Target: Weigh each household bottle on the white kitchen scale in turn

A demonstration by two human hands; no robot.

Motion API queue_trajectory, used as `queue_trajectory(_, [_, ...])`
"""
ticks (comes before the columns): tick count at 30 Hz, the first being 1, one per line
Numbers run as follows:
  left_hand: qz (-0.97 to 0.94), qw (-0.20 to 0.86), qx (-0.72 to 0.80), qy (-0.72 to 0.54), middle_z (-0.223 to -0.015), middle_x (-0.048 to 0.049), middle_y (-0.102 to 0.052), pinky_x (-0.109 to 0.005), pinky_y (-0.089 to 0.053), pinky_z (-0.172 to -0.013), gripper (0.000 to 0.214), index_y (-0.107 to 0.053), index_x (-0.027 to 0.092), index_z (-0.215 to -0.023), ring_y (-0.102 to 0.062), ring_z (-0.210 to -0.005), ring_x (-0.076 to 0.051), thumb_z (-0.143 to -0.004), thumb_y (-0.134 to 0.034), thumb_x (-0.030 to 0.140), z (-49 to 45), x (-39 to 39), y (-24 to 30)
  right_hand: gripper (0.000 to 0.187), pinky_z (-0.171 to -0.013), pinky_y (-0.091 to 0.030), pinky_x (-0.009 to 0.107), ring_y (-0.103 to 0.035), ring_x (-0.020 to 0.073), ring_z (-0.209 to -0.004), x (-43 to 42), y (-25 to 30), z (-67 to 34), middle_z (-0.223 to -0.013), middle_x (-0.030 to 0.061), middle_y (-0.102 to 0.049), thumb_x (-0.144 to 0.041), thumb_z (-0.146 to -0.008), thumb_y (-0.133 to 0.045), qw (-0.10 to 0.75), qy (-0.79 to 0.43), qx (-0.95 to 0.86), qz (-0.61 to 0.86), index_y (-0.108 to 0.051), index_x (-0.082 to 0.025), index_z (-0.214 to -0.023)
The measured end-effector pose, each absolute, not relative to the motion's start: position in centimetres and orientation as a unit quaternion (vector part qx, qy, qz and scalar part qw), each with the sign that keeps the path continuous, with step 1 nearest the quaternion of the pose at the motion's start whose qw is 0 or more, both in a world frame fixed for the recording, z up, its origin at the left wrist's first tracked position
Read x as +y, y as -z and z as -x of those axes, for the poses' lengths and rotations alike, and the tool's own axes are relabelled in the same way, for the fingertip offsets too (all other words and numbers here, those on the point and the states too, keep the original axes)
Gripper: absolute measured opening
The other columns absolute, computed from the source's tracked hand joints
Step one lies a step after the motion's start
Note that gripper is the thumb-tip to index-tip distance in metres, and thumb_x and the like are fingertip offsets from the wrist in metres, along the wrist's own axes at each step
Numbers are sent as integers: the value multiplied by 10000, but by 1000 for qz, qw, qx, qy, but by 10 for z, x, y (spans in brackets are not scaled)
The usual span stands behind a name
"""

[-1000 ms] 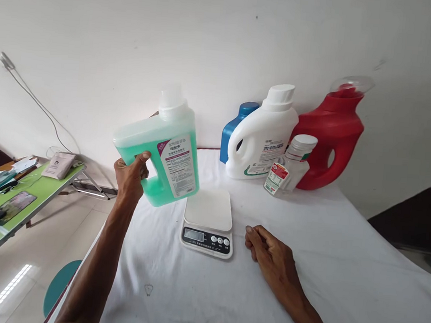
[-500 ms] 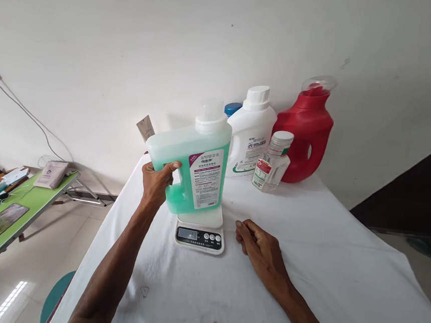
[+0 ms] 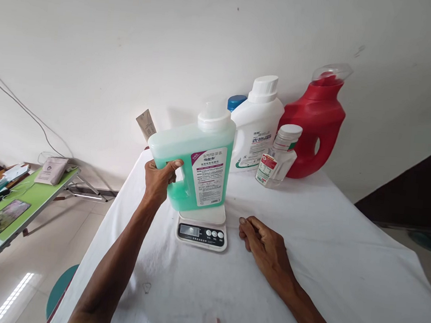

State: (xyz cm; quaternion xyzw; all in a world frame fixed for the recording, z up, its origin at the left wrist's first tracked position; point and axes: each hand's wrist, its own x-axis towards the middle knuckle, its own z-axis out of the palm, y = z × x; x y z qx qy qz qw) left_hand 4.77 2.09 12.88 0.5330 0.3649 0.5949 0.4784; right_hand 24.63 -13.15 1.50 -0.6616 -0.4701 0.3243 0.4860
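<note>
My left hand [image 3: 159,179] is wrapped round the handle of a clear jug of green liquid [image 3: 196,162] with a white cap and a purple-and-white label. The jug stands upright on or just above the white platform of a small kitchen scale [image 3: 203,226]. My right hand [image 3: 263,243] rests on the white tablecloth [image 3: 341,273] just right of the scale, fingers loosely curled, nothing visible in it.
At the back by the wall stand a white detergent jug [image 3: 258,125], a red jug [image 3: 319,123], a small clear bottle [image 3: 278,157] and a blue-capped bottle [image 3: 236,102]. A tube [image 3: 146,124] leans behind the green jug. A green side table [image 3: 10,214] stands at left.
My left hand carried the green jug from the left, in the air, rightwards and down over the scale's platform. My right hand stayed beside the scale.
</note>
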Motion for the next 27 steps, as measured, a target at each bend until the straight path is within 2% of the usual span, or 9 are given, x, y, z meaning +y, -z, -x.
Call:
queue_trajectory(3, [-555,464,366,-586,-464,62,-378,-248,-348,-461,510,-467,190,-504,-361,-426,-67,-652,-842,502,-44,20,-129,535,-529,-382,271,-449,145,-516,-132,-16,-246,-564,-6,-521,-693,-946,-446,485,-320,-471,664,-479,-237,-667])
queue_trajectory(5, [-594,434,362,-572,-511,25,-477,-261,-408,-519,501,-532,182,-539,-463,-487,-100,-700,-803,571,-39,18,-131,534,-519,-373,271,-435,140,-508,-132,-15,-247,-561,-9,-515,-692,-948,-449,488,-321,-472,660,-479,-236,-670])
queue_trajectory(9, [-670,367,351,-541,-796,-64,-682,-284,-513,-702,550,-665,175,-735,-649,-769,-192,-712,-749,718,-22,16,-129,533,-514,-369,266,-429,134,-513,-132,-12,-247,-579,-10,-516,-689,-951,-457,498,-332,-467,651,-477,-232,-678])
queue_trajectory(12, [-626,387,351,-579,-950,-96,-701,-306,-537,-761,731,-669,187,-855,-668,-893,-221,-774,-500,894,-10,20,-107,531,-516,-375,261,-449,136,-529,-131,-8,-248,-597,-7,-526,-686,-948,-467,497,-338,-467,649,-480,-230,-676])
queue_trajectory(14, [-556,416,380,-610,-834,-73,-667,-295,-521,-702,747,-638,184,-824,-645,-780,-189,-842,-386,887,-3,23,-81,530,-514,-375,257,-454,135,-530,-131,-7,-248,-604,-7,-527,-683,-949,-467,492,-341,-467,651,-482,-229,-676])
queue_trajectory(16, [-495,446,422,-615,-674,-30,-590,-273,-481,-624,680,-603,175,-752,-575,-627,-149,-890,-430,818,2,26,-53,528,-517,-379,255,-465,136,-533,-130,-6,-249,-612,-6,-535,-680,-951,-463,485,-342,-470,653,-491,-227,-680])
queue_trajectory(18, [-467,472,450,-597,-610,-13,-553,-264,-445,-579,647,-585,170,-706,-526,-557,-131,-917,-459,768,7,27,-29,527,-526,-389,256,-480,139,-534,-130,-7,-249,-608,-4,-542,-678,-952,-462,482,-337,-474,655,-501,-227,-682])
queue_trajectory(21, [-471,486,463,-573,-599,-10,-562,-263,-423,-564,625,-579,171,-691,-521,-536,-125,-940,-460,733,12,28,-11,517,-522,-394,254,-491,141,-532,-130,-10,-248,-606,-1,-552,-676,-941,-481,482,-333,-472,659,-511,-228,-684])
queue_trajectory(27, [-518,460,457,-557,-570,-1,-542,-276,-399,-576,618,-561,177,-662,-499,-531,-125,-956,-455,710,12,30,-11,502,-522,-395,252,-498,140,-530,-130,-13,-247,-597,-1,-547,-655,-939,-473,468,-328,-474,670,-513,-230,-675])
